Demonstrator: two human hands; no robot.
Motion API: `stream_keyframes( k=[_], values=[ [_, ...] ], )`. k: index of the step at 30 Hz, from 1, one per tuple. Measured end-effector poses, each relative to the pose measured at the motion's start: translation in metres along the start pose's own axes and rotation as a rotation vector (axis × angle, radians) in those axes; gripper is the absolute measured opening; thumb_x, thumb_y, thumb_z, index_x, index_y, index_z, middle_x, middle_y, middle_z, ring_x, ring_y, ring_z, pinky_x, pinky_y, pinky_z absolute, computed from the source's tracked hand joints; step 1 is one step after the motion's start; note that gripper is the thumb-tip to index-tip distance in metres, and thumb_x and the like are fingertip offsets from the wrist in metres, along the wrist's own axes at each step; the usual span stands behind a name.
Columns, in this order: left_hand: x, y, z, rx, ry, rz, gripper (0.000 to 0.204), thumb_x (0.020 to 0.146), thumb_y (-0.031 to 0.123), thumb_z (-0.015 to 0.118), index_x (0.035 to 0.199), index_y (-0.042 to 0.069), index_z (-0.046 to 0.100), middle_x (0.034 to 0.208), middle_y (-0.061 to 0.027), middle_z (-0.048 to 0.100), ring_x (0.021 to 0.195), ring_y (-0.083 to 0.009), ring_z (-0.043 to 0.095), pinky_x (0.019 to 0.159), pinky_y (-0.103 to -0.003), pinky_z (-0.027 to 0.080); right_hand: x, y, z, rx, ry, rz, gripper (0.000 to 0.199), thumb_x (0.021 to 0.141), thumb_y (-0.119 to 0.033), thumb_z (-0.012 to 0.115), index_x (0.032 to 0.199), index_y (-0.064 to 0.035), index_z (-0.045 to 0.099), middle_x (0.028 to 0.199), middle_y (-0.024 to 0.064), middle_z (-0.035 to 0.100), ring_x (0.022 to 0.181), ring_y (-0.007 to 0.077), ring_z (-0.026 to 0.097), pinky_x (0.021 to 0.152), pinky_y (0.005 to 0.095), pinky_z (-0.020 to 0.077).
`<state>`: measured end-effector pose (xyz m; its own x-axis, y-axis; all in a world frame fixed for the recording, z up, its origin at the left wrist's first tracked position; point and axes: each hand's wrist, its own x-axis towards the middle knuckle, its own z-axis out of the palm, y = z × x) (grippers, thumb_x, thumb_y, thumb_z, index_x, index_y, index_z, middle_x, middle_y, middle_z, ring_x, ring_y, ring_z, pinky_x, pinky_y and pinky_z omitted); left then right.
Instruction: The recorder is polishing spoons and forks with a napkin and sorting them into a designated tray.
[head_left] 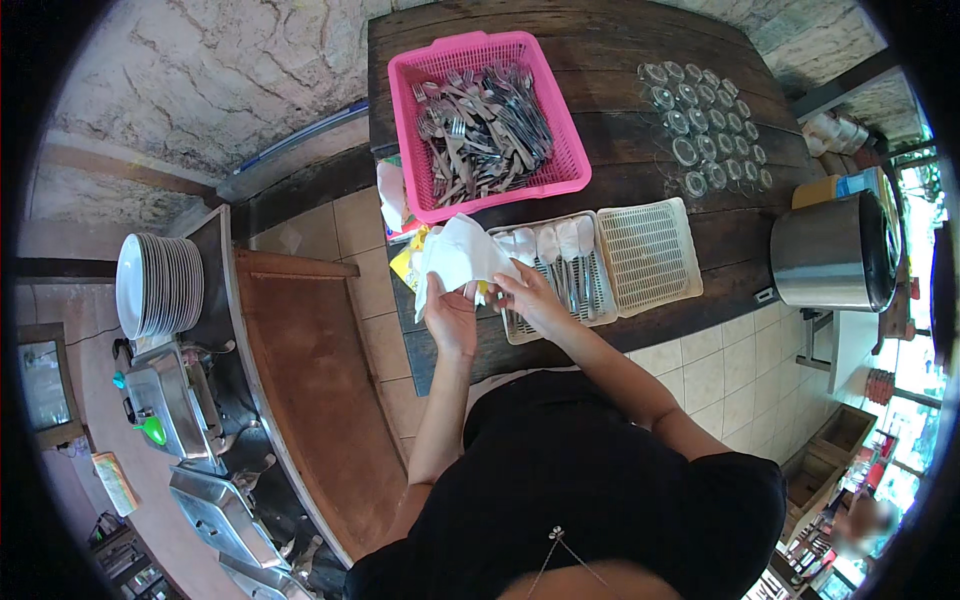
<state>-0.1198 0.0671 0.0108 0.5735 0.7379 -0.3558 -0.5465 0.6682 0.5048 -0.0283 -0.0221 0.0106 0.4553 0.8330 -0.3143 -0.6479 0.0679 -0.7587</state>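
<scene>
Holding a thin white sheet, apparently a paper napkin (465, 247), occupies both of the person's bare hands at the near edge of the table. The left hand (452, 318) pinches its lower left part between thumb and fingers; the right hand (537, 300) closes thumb and fingertips on its near right edge. Whether cutlery lies inside the folds cannot be told.

To handle the sheet well, the person would do best to keep both pinches light, square the edges before creasing, and fold snugly without tearing.

Just beyond the right hand, a cream slotted plastic tray (565, 331) bears metal cutlery with white-wrapped ends (567, 240), laid side by side; matching their alignment would seem sensible. Touching it on the right is a second cream plastic basket (650, 258). Farther off, a bright pink plastic basket (575, 182) holds loose, jumbled metal cutlery (490, 135), and clear drinking glasses (706, 146) stand in rows on the dark wooden table (600, 60).
</scene>
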Motion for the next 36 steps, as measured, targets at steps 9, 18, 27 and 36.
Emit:
stream_keyframes(
  k=[9, 18, 27, 36],
  values=[
    [0.014, 0.018, -0.017, -0.041, -0.048, 0.032, 0.034, 0.088, 0.027, 0.035, 0.109, 0.002, 0.042, 0.108, -0.0099, 0.051, 0.094, -0.0197, 0.053, 0.079, -0.032, 0.044, 0.008, -0.019, -0.006, 0.014, 0.002, -0.035, 0.024, 0.079, -0.015, 0.056, 0.095, -0.0049, 0.042, 0.065, 0.0022, 0.051, 0.046, 0.0067, 0.046, 0.039, 0.015, 0.0308],
    [0.009, 0.005, 0.012, -0.196, 0.065, 0.02, 0.055, 0.081, 0.048, 0.04, 0.115, 0.004, 0.039, 0.108, -0.0096, 0.051, 0.101, -0.0216, 0.048, 0.087, -0.032, 0.038, 0.014, -0.031, 0.003, -0.095, 0.023, -0.005, 0.022, 0.077, -0.013, 0.058, 0.092, -0.0042, 0.045, 0.065, 0.0033, 0.054, 0.045, 0.0064, 0.049, 0.036, 0.015, 0.0292],
    [0.021, -0.012, 0.001, -0.134, -0.054, -0.186, 0.04, 0.087, 0.032, 0.036, 0.112, 0.001, 0.039, 0.108, -0.0108, 0.051, 0.103, -0.0212, 0.047, 0.09, -0.032, 0.038, 0.035, -0.029, -0.005, -0.264, 0.03, -0.035, 0.014, 0.078, -0.013, 0.056, 0.085, -0.0025, 0.05, 0.067, 0.0038, 0.056, 0.051, 0.0065, 0.052, 0.039, 0.016, 0.0325],
    [0.039, 0.001, 0.005, 0.071, 0.088, 0.029, 0.029, 0.083, 0.017, 0.048, 0.107, 0.001, 0.043, 0.105, -0.0093, 0.051, 0.1, -0.0188, 0.049, 0.089, -0.032, 0.04, 0.134, -0.084, -0.085, -0.984, 0.287, -0.232, 0.015, 0.077, -0.013, 0.053, 0.087, -0.0025, 0.055, 0.069, 0.011, 0.059, 0.057, 0.0176, 0.06, 0.046, 0.0262, 0.044]
  ],
)
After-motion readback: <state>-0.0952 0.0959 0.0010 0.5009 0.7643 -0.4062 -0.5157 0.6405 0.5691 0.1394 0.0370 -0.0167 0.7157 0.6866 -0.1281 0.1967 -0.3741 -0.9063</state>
